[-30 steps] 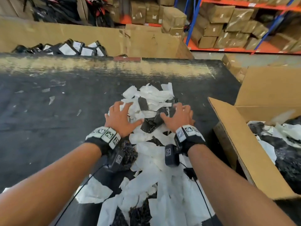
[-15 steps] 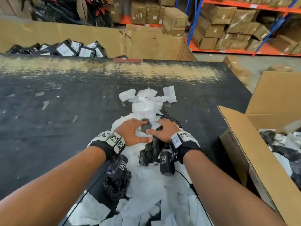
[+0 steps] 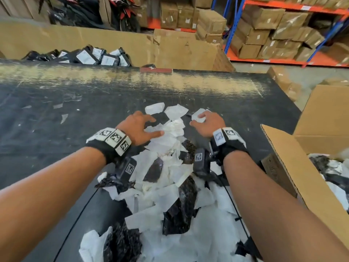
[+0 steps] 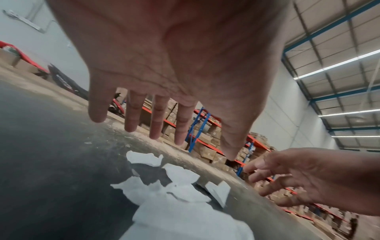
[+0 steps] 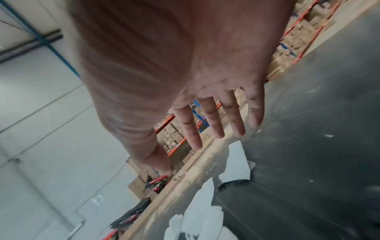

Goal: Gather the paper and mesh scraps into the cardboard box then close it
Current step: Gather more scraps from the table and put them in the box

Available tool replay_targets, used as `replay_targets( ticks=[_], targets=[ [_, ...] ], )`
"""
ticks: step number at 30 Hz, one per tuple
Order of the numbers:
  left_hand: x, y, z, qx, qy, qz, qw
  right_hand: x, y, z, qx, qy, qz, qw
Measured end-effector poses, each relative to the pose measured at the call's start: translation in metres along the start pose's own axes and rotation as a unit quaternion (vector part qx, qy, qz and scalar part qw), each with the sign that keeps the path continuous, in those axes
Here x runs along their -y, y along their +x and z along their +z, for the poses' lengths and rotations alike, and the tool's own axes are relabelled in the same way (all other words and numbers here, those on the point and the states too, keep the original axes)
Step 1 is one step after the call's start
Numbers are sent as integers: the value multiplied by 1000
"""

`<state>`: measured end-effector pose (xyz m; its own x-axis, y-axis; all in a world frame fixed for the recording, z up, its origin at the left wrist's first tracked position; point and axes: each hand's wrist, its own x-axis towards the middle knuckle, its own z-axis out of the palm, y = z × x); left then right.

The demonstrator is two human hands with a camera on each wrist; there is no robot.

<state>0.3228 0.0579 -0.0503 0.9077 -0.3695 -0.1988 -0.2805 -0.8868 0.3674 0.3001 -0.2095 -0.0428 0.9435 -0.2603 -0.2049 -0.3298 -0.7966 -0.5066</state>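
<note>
Two spread hands, left hand and right hand; cardboard box open, holding scraps.

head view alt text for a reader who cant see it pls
Two open hands, left hand and right hand, reach over white paper scraps and black mesh scraps piled on a black table. An open cardboard box, partly filled, stands at the right.

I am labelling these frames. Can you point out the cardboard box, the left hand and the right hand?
cardboard box (image 3: pixel 281 157): head view, near side wall.
left hand (image 3: pixel 135 129): head view, back of the hand.
right hand (image 3: pixel 206 124): head view, back of the hand.
</note>
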Motion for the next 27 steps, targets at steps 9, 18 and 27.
replay_targets(
  ticks=[9, 18, 27],
  targets=[
    [3, 126, 31, -5, 27, -49, 998, -11, 120, 38, 45, -63, 97, 992],
    [0, 141, 63, 94, 84, 13, 992, 53, 101, 61, 216, -214, -125, 944],
    [6, 45, 52, 94, 22, 77, 992, 44, 10, 72, 177, -112, -146, 967]
  ],
)
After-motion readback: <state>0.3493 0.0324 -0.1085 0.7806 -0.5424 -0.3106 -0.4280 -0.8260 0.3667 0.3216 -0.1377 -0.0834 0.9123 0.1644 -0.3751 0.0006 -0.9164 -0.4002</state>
